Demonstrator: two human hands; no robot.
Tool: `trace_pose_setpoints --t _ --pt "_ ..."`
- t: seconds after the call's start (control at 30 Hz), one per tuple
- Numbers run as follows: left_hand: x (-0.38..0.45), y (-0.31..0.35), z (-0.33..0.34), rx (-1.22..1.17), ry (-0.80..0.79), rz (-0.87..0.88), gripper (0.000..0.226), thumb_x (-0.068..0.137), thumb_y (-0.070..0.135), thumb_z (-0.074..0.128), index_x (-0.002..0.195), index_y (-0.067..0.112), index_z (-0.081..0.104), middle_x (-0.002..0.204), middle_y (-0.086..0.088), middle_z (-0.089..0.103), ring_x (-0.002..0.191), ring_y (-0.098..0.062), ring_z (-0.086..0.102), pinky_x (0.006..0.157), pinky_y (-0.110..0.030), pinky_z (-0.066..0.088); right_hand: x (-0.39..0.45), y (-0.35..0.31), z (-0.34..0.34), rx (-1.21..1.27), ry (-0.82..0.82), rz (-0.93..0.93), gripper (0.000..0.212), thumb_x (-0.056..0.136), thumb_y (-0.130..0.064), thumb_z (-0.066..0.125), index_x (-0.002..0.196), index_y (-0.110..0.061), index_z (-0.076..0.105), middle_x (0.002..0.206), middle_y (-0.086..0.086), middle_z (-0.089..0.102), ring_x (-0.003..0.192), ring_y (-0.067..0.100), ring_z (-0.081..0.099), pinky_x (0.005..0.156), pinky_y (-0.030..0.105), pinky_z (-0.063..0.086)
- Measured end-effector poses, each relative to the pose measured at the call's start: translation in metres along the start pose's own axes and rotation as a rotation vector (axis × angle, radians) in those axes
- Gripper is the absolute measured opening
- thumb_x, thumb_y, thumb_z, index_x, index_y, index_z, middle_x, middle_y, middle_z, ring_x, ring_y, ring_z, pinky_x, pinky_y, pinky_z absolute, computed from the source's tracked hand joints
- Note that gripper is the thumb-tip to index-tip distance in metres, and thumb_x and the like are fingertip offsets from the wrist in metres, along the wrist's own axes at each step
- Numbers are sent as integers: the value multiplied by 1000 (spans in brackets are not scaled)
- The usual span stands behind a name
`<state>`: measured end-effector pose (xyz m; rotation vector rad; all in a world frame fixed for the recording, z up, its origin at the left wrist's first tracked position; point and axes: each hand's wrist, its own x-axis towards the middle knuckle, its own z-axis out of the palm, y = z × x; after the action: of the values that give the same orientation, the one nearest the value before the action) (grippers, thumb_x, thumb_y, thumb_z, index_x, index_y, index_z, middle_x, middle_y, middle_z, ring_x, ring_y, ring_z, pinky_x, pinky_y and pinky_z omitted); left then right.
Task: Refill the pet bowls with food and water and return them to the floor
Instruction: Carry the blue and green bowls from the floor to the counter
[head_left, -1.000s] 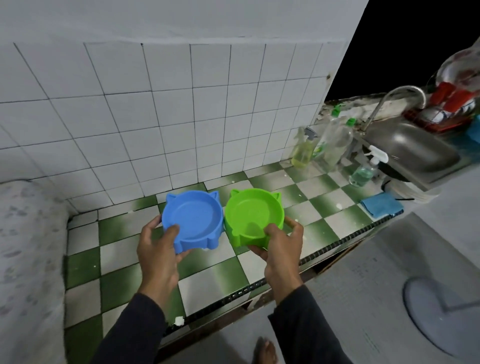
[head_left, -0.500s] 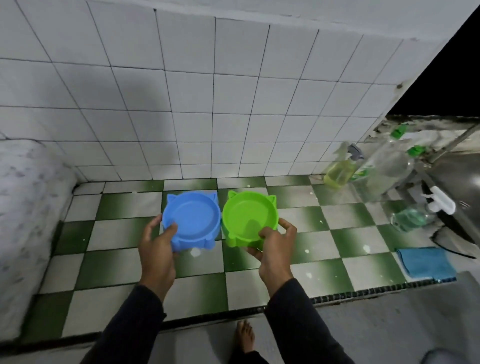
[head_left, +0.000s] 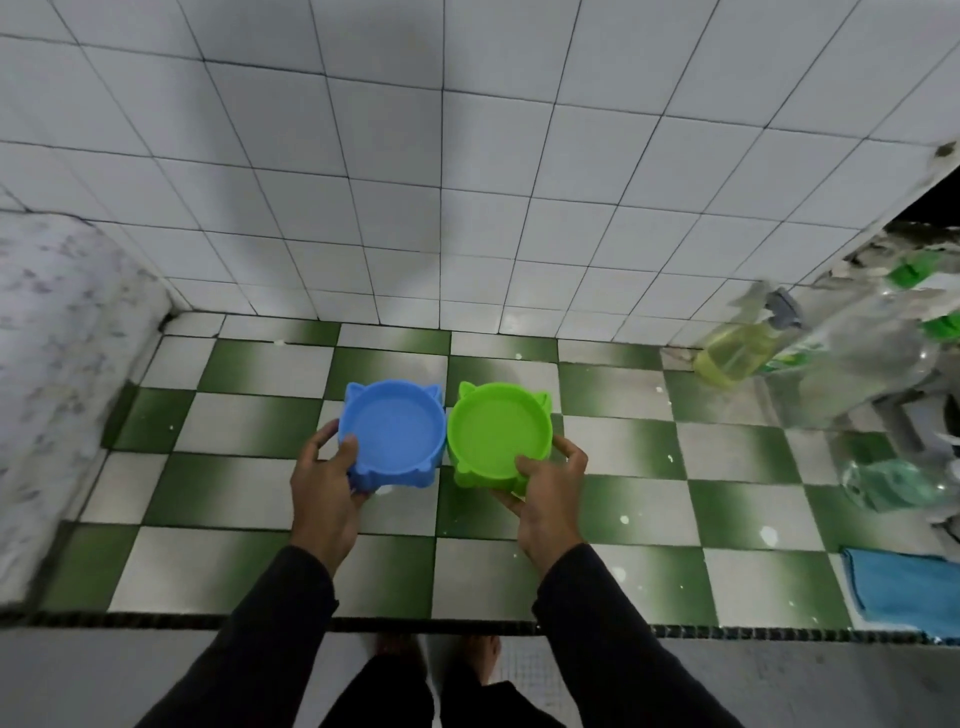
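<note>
2 cat-eared pet bowls are being held side by side over the middle of the green-and-white checkered bench (head_left: 623, 519), their rims touching. The blue bowl (head_left: 393, 434) is being gripped at its near-left rim by the left hand (head_left: 324, 493), thumb hooked over the lip and fingers (head_left: 321, 437) curled round the outer wall, so those fingers are clamped on the bowl. The green bowl (head_left: 498, 435) is being gripped the same way at its near-right rim by the right hand (head_left: 545, 499), thumb on the lip, fingers wrapped round the outside. Both bowls are looking empty inside. Whether the bowls are resting on the bench or being held just above it can't be told from this angle.

Over by the bench's far right corner, a yellow spray bottle (head_left: 737, 353) and some clear bottles with green caps (head_left: 857, 364) are being shown pretty blurred. A blue cloth (head_left: 904, 587) is lying at the near right edge. White wall tiles (head_left: 441, 182) are running along the far edge, and dark sleeves (head_left: 270, 639) are covering both forearms.
</note>
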<state>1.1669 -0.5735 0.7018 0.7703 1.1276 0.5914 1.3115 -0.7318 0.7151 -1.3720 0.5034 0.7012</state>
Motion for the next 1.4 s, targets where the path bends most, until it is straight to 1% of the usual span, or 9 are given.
trace_pose_setpoints --t 0.1,0.17,0.37,0.6,0.93,1.07,1.23,1.3,1.4 --pt "10 -4 -2 -7 7 -15 38 103 13 57 141 22 54 136 -11 55 118 -37 61 73 -44 64 8 4 2 -47 -1 -18 57 90 8 58 128 -32 44 128 5 48 107 27 56 69 41 60" --pt "17 -6 -5 -4 13 -28 38 103 13 58 140 22 55 137 -12 55 118 -37 62 72 -44 63 14 7 3 -71 -3 -20 58 89 8 59 129 -30 43 129 6 48 108 27 56 69 38 59" --pt "37 -14 -12 57 4 -50 40 100 11 62 138 22 56 138 -12 55 120 -38 62 82 -53 62 34 19 8 -101 18 -12 60 88 10 61 128 -30 43 131 8 48 114 31 56 87 51 59" --pt "53 -23 -13 135 -26 -77 47 98 7 64 142 21 54 128 -7 60 117 -33 64 88 -52 61 54 35 4 -154 90 -32 61 85 11 62 127 -30 45 126 6 50 112 29 57 90 54 58" --pt "71 -38 -21 258 -61 -42 46 94 15 71 135 30 56 130 -10 64 116 -29 65 90 -55 60 70 45 -1 -209 106 -60 61 83 8 68 125 -30 46 122 4 55 110 27 59 91 52 58" --pt "73 -42 -24 419 -62 28 51 97 24 69 145 27 51 130 -8 64 116 -26 65 91 -52 60 73 48 -6 -319 124 -104 54 85 -3 72 127 -27 48 121 3 59 108 23 61 91 43 57" --pt "72 -45 -24 543 -91 138 48 104 16 57 151 20 47 124 -3 64 112 -19 65 88 -41 61 75 49 -7 -501 147 -188 40 92 -17 66 130 -24 55 118 -1 59 109 21 60 95 47 55" --pt "76 -48 -24 625 -107 173 42 104 12 55 145 21 53 119 -1 65 109 -18 65 87 -42 62 77 49 -5 -587 158 -227 38 92 -15 62 129 -21 59 118 2 61 108 23 60 95 48 55" --pt "85 -52 -28 750 -126 218 30 102 9 55 128 22 62 115 0 67 108 -20 66 84 -48 64 80 50 -5 -713 151 -308 23 91 -12 63 113 -18 65 106 5 65 100 25 62 90 47 56"
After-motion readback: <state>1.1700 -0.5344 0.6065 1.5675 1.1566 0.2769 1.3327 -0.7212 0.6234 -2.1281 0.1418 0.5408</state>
